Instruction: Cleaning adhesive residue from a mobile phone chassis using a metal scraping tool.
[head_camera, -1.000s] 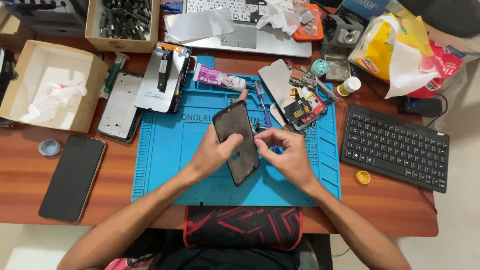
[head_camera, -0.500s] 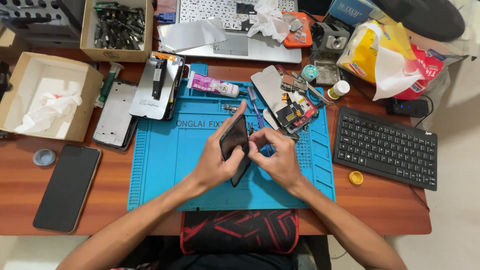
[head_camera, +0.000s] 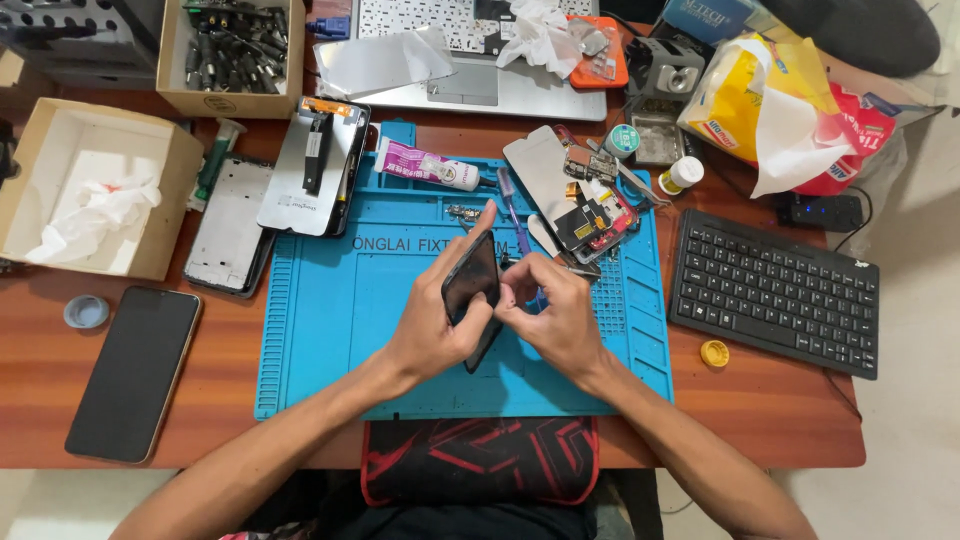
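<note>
Over the blue repair mat (head_camera: 330, 340) I hold a black phone (head_camera: 470, 283) tilted on its edge. My left hand (head_camera: 440, 320) wraps its lower part, the index finger stretched up along the top edge. My right hand (head_camera: 555, 315) pinches the phone's right side with fingertips. A blue-handled tool (head_camera: 512, 215) lies on the mat just behind the phone.
A dismantled phone with circuit parts (head_camera: 585, 215) lies at the mat's far right. Screen panels (head_camera: 315, 165) and a metal frame (head_camera: 230, 225) sit far left. A black phone (head_camera: 135, 372), cardboard boxes (head_camera: 95, 200), glue tube (head_camera: 425, 165), black keyboard (head_camera: 775, 290), laptop (head_camera: 470, 50) and bags surround the mat.
The phone went from lying nearly flat facing me to being turned up on its edge. Both hands closed in around it and shifted slightly toward the mat's middle.
</note>
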